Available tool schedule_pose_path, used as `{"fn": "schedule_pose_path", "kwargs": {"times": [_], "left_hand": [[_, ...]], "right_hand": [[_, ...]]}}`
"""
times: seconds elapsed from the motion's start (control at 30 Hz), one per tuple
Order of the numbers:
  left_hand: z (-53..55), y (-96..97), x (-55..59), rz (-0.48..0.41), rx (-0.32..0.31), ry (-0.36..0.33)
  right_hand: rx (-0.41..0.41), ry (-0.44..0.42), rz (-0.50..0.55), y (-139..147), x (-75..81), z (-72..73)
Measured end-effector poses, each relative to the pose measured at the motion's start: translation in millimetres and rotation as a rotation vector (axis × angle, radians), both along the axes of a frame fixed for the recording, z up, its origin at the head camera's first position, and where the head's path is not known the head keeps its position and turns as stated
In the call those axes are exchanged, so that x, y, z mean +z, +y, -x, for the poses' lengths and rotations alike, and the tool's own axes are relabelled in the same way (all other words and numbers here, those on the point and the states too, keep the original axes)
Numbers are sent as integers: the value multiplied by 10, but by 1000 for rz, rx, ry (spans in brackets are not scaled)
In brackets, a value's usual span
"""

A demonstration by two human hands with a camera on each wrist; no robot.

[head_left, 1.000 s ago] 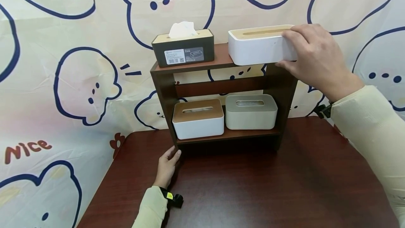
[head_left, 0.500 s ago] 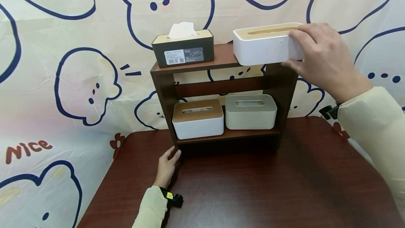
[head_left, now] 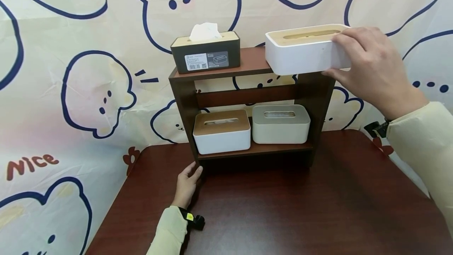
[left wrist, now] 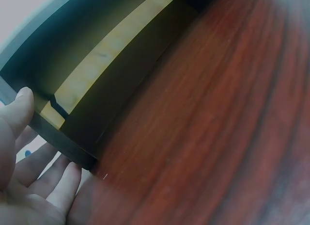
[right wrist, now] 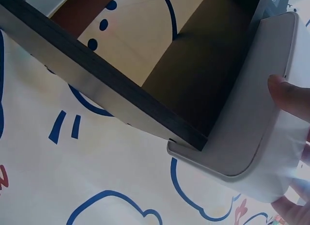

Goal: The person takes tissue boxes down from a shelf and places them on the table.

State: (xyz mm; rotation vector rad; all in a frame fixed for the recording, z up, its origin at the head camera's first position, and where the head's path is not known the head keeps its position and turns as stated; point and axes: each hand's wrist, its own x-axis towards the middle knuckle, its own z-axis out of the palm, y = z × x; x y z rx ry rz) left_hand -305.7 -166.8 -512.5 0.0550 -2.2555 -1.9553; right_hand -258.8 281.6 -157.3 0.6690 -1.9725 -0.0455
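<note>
My right hand [head_left: 376,68] grips the right end of a white tissue box [head_left: 304,57] with a pale wood lid. That box is at the right end of the top board of a dark brown two-tier shelf [head_left: 253,93]. In the right wrist view, the white tissue box [right wrist: 242,133] sticks out past the shelf's corner, and the thumb presses its side. Low on the shelf's left side panel [left wrist: 68,142], my left hand [head_left: 185,186] pinches the edge, thumb on one face and fingers on the other.
A black tissue box [head_left: 209,56] with a tissue sticking up stands on the top board's left. Below are a white box with a brown lid [head_left: 223,133] and a grey-green box [head_left: 281,127]. A reddish-brown table [head_left: 269,211] bears the shelf, before a cartoon-print backdrop [head_left: 99,89].
My right hand has moved to the right with the white tissue box, widening the gap to the black box. The left hand stays on the shelf's lower left side.
</note>
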Motion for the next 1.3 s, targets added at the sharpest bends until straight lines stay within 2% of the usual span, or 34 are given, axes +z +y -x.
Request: {"fn": "schedule_pose_path", "kwargs": {"times": [0.63, 0.87, 1.0, 1.2, 1.3], "left_hand": [[20, -3, -9, -20, 2, 13], [24, -14, -37, -2, 13, 10], [13, -16, -32, -5, 11, 17], [2, -5, -1, -3, 12, 16], [5, 7, 12, -5, 16, 14]], "right_hand": [[30, 56, 30, 132, -109, -87], [16, 69, -12, 192, -127, -136], [24, 74, 4, 216, -152, -160], [-9, 64, 4, 261, -182, -211], [-11, 72, 39, 274, -208, -236]]}}
